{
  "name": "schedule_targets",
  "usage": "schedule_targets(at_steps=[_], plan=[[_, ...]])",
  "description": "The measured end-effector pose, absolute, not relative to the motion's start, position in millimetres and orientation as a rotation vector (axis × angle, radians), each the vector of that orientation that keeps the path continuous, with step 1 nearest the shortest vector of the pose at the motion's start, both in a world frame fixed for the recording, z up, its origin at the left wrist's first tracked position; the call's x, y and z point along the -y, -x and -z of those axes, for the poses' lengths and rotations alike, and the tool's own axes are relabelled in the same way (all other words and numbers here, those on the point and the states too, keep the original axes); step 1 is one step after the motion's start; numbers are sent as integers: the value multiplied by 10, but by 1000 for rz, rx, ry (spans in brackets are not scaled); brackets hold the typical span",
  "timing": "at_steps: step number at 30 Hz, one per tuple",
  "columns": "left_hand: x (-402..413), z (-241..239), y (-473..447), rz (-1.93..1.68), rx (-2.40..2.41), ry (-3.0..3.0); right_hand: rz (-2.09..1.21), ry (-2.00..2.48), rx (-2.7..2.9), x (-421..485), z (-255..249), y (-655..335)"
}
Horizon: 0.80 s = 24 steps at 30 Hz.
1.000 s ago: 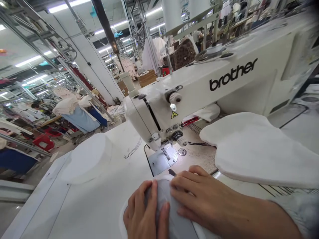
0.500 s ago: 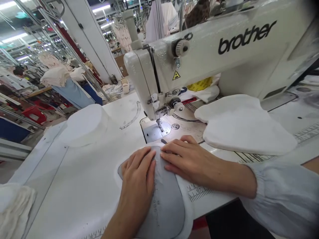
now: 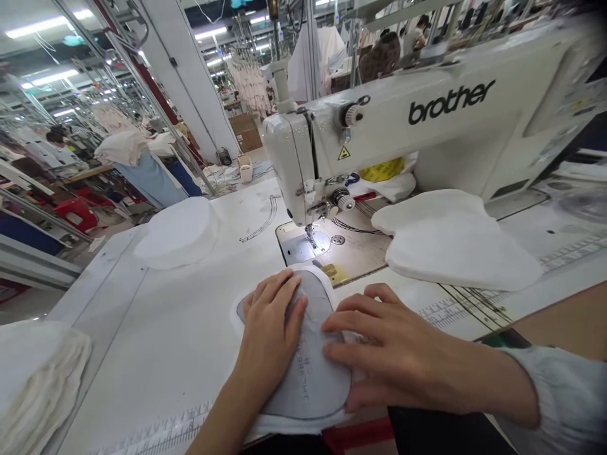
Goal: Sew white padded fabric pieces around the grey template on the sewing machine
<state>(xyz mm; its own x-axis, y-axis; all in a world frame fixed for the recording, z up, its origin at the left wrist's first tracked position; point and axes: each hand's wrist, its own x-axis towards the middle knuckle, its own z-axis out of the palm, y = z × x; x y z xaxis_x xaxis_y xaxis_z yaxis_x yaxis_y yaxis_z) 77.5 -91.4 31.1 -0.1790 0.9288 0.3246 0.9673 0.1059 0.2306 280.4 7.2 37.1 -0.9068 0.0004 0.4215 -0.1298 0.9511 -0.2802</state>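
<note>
A grey template (image 3: 322,373) with handwriting on it lies over white fabric pieces (image 3: 291,423) at the table's front edge. My left hand (image 3: 270,328) rests flat on the template's upper left part, fingers stretched forward. At its right edge, my right hand (image 3: 384,347) has its fingers spread, the fingertips on or just above the template; exact contact is hard to tell. Just beyond stands the sewing machine (image 3: 379,133), its lit needle and presser foot (image 3: 310,237) over the metal plate. Nothing lies under the foot.
A shaped white fabric piece (image 3: 455,246) lies right of the needle. White stacks sit at the far left (image 3: 175,230) and the near left (image 3: 38,379). Yellow material (image 3: 382,170) is behind the machine head. Printed ruler marks (image 3: 161,436) run along the table's front.
The template and fabric have shifted slightly, showing more of the template's near end. My right hand has slid from the template's top down to its right edge. The camera view has shifted.
</note>
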Motion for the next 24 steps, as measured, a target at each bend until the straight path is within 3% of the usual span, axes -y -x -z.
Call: schedule_targets(at_steps=[9,15,24], plan=[[912,-255,-1045,306,2161,1918,-356,-76,2462,32,-218,-2729],[961,-234,-1154,361,2334,1862,-146,-135,2492,40,-251,-2692],[963,-307,-1107,292,2432,1864,-174,147,2446,329,-142,-2919]])
